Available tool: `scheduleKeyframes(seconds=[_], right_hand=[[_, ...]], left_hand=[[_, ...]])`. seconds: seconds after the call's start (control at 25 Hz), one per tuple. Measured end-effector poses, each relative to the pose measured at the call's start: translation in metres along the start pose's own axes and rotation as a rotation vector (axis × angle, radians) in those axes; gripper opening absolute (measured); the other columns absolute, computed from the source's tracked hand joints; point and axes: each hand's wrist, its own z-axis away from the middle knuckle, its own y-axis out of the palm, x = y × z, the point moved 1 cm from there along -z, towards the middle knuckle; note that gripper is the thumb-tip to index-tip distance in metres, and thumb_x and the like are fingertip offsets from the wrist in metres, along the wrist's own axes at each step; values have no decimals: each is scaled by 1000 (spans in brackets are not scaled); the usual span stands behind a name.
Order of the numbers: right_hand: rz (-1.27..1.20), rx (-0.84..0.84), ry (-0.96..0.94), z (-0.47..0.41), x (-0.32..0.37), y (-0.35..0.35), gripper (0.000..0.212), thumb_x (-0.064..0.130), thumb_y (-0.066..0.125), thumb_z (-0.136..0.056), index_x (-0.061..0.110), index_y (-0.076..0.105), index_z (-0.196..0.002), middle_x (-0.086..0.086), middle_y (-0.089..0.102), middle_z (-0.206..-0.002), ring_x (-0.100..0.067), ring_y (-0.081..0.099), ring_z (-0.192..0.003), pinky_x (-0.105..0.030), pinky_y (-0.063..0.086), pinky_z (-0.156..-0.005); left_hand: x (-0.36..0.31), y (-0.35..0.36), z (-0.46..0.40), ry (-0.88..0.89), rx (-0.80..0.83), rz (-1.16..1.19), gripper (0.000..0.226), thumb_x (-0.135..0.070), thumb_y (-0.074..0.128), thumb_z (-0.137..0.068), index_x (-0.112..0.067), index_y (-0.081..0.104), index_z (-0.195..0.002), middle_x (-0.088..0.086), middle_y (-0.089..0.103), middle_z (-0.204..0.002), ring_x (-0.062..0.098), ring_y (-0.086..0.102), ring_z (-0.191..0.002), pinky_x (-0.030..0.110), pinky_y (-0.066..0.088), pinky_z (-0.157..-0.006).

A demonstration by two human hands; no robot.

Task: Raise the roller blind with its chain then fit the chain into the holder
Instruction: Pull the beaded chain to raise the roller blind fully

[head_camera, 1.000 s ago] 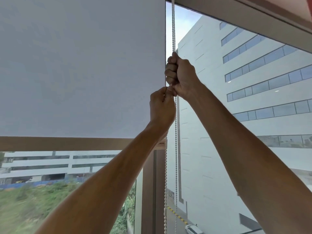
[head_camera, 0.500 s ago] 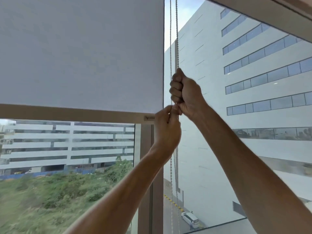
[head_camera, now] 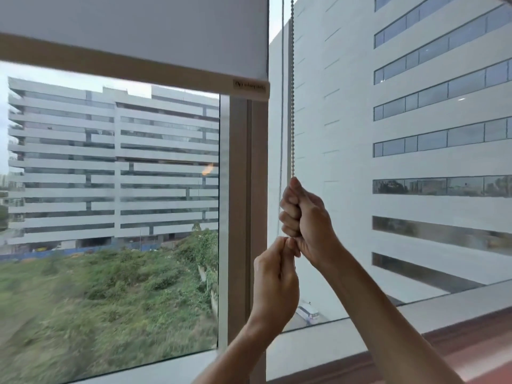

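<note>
Both hands' grip clamped on bead chain (head_camera: 292, 92) — right hand (head_camera: 307, 223) above left hand (head_camera: 275, 281), blind (head_camera: 166, 31) label (head_camera: 250, 85) unreadable

A window post (head_camera: 238, 217) splits the view: a banded building (head_camera: 110, 167) above scrub (head_camera: 110, 295) left, a pale tower (head_camera: 415, 134) right.

small label (head_camera: 250, 86) on blind's bottom bar (head_camera: 138, 65), lettering too blurred to read
</note>
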Motion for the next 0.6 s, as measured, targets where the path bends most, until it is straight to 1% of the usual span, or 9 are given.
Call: scheduleKeyframes(seconds=[0.08,0.16,0.24,0.28,0.4,0.48,0.6], right_hand=[[-4,-18,21,15,-15,-7,43,30,34,-104,16,33,-63,11,23,-43,0,16,-31,-19,6,-37],[-20,-31,38,29,-29,-14,44,30,33,-104,16,34,-62,11,24,-42,0,17,-30,-17,7,-36],[-26,-41,54,43,-42,-21,45,31,35,-103,17,36,-60,11,25,-43,0,17,-31,-15,9,-36],[-29,-48,61,50,-48,-24,44,33,37,-101,18,38,-59,11,25,-43,0,18,-31,-15,10,-35],[-60,-59,85,66,-60,-27,41,38,43,-94,22,43,-56,12,25,-44,0,18,-30,-11,17,-32],[-62,-50,88,71,-64,-26,42,39,43,-94,25,45,-54,13,26,-44,0,19,-31,-11,19,-31],[-72,-33,98,72,-63,-22,42,40,45,-93,26,45,-54,14,27,-43,1,19,-31,-11,18,-31]], left_hand=[[9,0,21,-40,16,5,33,-15,42,-102,-12,46,-70,-13,35,-52,7,25,-51,26,23,-48],[15,0,40,-65,33,-6,33,-15,41,-102,-15,46,-70,-15,37,-53,6,27,-51,25,24,-49],[20,0,58,-87,47,-32,32,-15,41,-102,-16,47,-71,-15,37,-54,7,28,-51,28,25,-49],[21,-1,66,-98,53,-46,32,-14,41,-102,-14,47,-71,-14,37,-54,9,29,-51,30,26,-49],[22,-2,86,-129,60,-52,32,-12,41,-102,-5,46,-71,-3,36,-57,23,28,-53,41,26,-49],[19,-4,92,-136,61,-37,32,-12,41,-101,-4,45,-71,-5,36,-59,20,27,-54,41,25,-50],[15,-6,95,-205,49,46,34,-19,42,-101,-3,43,-71,-10,35,-58,11,26,-55,33,23,-50]])
